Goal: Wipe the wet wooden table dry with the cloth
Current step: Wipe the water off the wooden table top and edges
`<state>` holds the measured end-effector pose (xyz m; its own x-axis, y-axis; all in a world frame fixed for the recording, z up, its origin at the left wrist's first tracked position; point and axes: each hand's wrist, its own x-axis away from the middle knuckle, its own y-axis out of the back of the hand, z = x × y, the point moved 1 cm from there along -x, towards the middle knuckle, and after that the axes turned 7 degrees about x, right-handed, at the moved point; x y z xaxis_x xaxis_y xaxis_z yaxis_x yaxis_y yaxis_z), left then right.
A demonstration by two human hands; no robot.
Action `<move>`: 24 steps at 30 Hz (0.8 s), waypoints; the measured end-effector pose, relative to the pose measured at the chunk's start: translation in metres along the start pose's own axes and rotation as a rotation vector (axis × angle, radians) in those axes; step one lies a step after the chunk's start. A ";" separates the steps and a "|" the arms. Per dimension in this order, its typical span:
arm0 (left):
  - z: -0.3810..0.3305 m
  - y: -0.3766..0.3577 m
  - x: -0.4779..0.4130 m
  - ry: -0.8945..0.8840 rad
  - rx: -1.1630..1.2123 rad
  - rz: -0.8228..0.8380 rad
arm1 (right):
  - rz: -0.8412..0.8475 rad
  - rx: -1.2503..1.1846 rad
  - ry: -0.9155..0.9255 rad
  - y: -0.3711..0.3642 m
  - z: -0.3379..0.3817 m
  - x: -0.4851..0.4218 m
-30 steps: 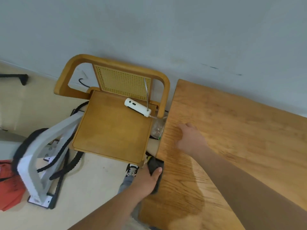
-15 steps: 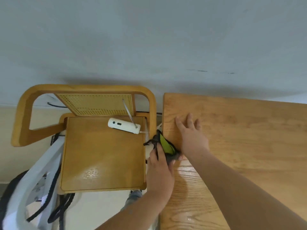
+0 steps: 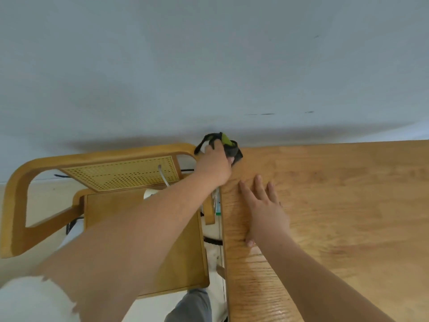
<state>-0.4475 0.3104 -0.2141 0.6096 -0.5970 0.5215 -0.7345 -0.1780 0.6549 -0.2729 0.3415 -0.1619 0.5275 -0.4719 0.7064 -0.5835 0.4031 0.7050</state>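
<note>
Grips a bunched dark cloth (image 3: 232, 151) with a yellow-green patch in the left hand (image 3: 214, 167), fingers curled over the bundle. Holds it at the far left corner of the wooden table (image 3: 343, 224), right where the tabletop meets the pale grey wall (image 3: 209, 66), with part of the cloth overhanging the corner toward the chair. Cannot tell how much of the cloth touches the wood beneath the hand.

Lays the right hand (image 3: 267, 217) flat on the tabletop, near the cloth but apart from it, on the side away from the wall. Palm down, fingers straight and slightly spread, pointing toward the wall, holding nothing, thumb close to the table's left edge.

Shows a glossy wet sheen (image 3: 262, 298) along the near left strip of the tabletop, with the grain darker there and a matte look further right.

Just left of the table: a wooden armchair (image 3: 18, 205) with a cane back panel (image 3: 120, 175), its seat (image 3: 183, 252) partly covered by the left forearm. On the seat, 1 white device (image 3: 149, 194), mostly hidden behind the forearm, with a thin pale rod (image 3: 163, 177) above it. In the narrow gap between chair and table, a dark cable (image 3: 212, 240). Along the bottom edge, a grey trouser leg (image 3: 192, 307) and, lower left, a white sleeve (image 3: 34, 300).
</note>
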 end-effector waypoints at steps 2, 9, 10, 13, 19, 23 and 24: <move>-0.007 0.008 -0.022 -0.065 -0.081 0.100 | 0.016 0.008 0.002 0.000 -0.001 -0.002; -0.005 0.000 -0.025 -0.151 -0.084 0.061 | 0.022 0.018 -0.005 -0.005 -0.003 -0.005; 0.000 -0.007 -0.015 -0.153 -0.051 -0.011 | 0.027 0.017 -0.007 -0.007 -0.004 -0.005; 0.010 -0.028 0.027 -0.089 0.087 -0.199 | 0.004 0.003 -0.002 -0.008 -0.005 -0.001; 0.025 -0.062 0.110 -0.159 -0.202 -0.130 | -0.149 -0.137 -0.019 -0.017 -0.010 0.024; 0.013 -0.048 0.088 -0.221 -0.421 -0.110 | -0.345 -0.116 -0.092 -0.047 -0.022 0.061; 0.005 -0.046 0.081 -0.227 -0.454 -0.103 | -0.361 -0.162 -0.098 -0.055 -0.026 0.068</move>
<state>-0.3665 0.2661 -0.2049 0.5550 -0.7579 0.3428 -0.4400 0.0822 0.8942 -0.1889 0.3071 -0.1513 0.6151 -0.6749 0.4075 -0.2626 0.3120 0.9131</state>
